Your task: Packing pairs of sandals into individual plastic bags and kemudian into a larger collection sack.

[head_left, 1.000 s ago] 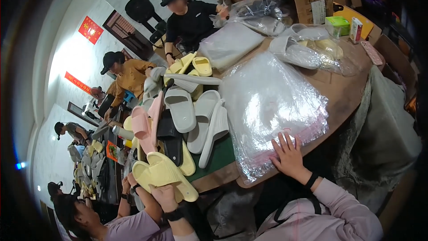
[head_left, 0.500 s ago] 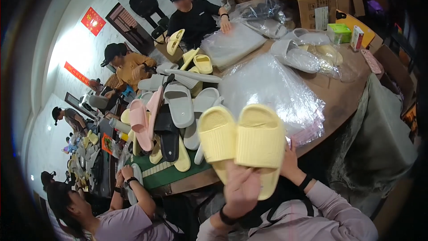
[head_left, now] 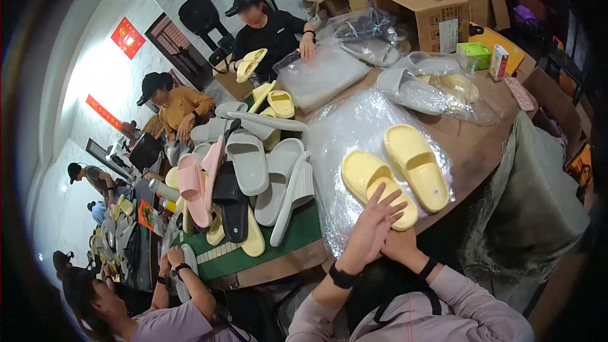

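Two yellow slide slippers lie on a stack of clear plastic bags (head_left: 342, 126) in front of me. The left slipper (head_left: 367, 171) has its heel toward my hands, and the right slipper (head_left: 415, 152) rests beside it, a little farther off. My left hand (head_left: 375, 228) is open, fingers spread, over the heel end of the left slipper; whether it touches is unclear. Low behind it, my right hand (head_left: 403, 247) is close to that same heel. Its fingers are mostly hidden, so I cannot see whether they grip anything.
To the left is a pile of grey (head_left: 247, 161), pink (head_left: 193, 183), black (head_left: 231, 215) and yellow slippers on a green mat (head_left: 291, 240). Bagged grey slippers (head_left: 411, 92) and a cardboard box (head_left: 421, 9) stand farther back. Co-workers sit around; one across holds a yellow slipper (head_left: 250, 64).
The yellow pair, held up in my left hand before, now lies on the plastic bags. My left hand has let go and spread its fingers; my right hand has moved in beside it.
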{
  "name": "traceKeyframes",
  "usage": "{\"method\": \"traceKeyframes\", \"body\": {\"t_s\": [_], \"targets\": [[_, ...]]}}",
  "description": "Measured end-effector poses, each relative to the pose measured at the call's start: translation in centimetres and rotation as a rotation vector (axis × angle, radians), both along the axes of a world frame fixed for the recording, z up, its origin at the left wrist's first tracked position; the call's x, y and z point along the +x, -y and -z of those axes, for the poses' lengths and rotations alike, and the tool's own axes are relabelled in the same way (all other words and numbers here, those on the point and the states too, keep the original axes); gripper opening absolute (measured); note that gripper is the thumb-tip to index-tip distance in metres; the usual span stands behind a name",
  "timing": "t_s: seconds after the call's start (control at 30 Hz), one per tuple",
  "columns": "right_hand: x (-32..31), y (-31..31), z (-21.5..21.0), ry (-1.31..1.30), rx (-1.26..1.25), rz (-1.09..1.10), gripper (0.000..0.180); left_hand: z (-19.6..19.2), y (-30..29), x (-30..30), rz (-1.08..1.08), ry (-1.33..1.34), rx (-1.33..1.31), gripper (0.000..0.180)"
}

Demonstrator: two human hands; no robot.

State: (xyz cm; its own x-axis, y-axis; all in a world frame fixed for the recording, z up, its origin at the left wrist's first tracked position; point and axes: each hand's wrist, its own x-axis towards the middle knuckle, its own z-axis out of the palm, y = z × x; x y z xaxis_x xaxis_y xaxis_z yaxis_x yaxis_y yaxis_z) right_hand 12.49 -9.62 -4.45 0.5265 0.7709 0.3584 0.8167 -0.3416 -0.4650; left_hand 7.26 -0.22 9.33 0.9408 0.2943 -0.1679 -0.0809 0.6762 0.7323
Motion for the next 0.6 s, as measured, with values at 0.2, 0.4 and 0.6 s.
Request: {"method": "traceKeyframes", "body": {"t_s": [0.2,0.4,0.6], "targets": [[0.3,1.1,-2.8,0.047,0.043,-0.008,0.050,3.5,1.7,-4.2,-0.307,-0.275,0.650,0.050],[1.7,4.0,-13.5,-0.537,-0.296,-0.571,0.036,10.1,-0.8,-7.5,-0.401,-0.414,1.172,0.058],[7.3,1.7,-9.7,-0.136,0.051,0.014,0.033,9.7,-0.3,-6.9,-0.237,-0.398,1.653,0.050]]}}
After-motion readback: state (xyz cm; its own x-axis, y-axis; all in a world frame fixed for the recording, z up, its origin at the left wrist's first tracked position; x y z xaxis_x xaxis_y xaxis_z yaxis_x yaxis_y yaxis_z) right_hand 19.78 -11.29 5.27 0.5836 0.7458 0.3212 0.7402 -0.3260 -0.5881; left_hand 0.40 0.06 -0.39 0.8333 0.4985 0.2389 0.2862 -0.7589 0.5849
